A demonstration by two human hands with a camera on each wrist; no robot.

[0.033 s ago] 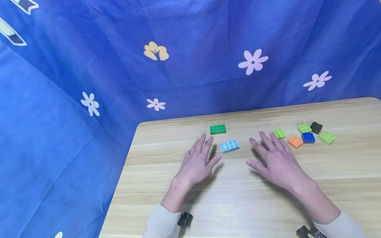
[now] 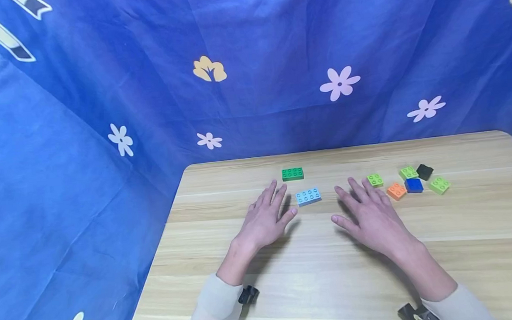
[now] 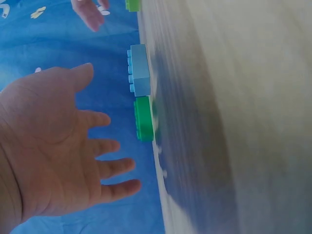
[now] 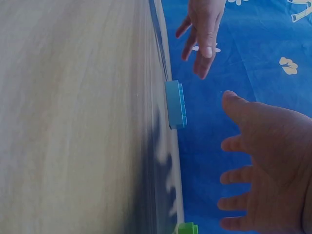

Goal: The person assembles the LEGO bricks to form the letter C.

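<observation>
Your left hand [image 2: 265,222] and right hand [image 2: 373,220], spread and empty, flank the light blue brick [image 2: 308,197] on the tabletop [image 2: 319,274], so reaching forward low could make your left hand knock the green brick [image 2: 292,174] behind it

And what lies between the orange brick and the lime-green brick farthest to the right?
In the head view, the blue brick lies between the orange four-stud brick and the rightmost lime-green four-stud brick.
</observation>
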